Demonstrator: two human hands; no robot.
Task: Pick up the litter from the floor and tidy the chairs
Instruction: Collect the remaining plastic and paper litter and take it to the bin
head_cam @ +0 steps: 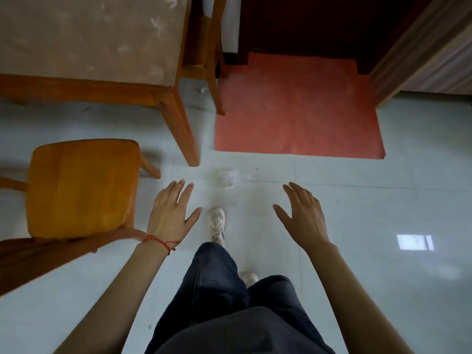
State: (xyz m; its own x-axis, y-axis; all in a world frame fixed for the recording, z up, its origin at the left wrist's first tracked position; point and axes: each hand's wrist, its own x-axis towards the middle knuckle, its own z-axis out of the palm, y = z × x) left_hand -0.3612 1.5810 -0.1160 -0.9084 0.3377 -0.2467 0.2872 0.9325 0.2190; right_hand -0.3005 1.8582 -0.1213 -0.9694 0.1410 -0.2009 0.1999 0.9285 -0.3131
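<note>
Head view: litter step, approach phase, chairs not tidied yet by the look of it. Crumpled white litter lies on the floor, just past the table leg and just short of the red mat's near edge. A second small scrap sits farther off, between the table leg and the far chair's leg. Next move likely: bend down, reach forward, pinch the crumpled piece. Left hand palm down, fingers spread and released, holding nothing, red string on the wrist. Right hand likewise flat, released, empty. Both hover short of the litter, either side. Wooden chair stands left of the left hand, untouched. One shoe is stepped forward, near the litter.
</note>
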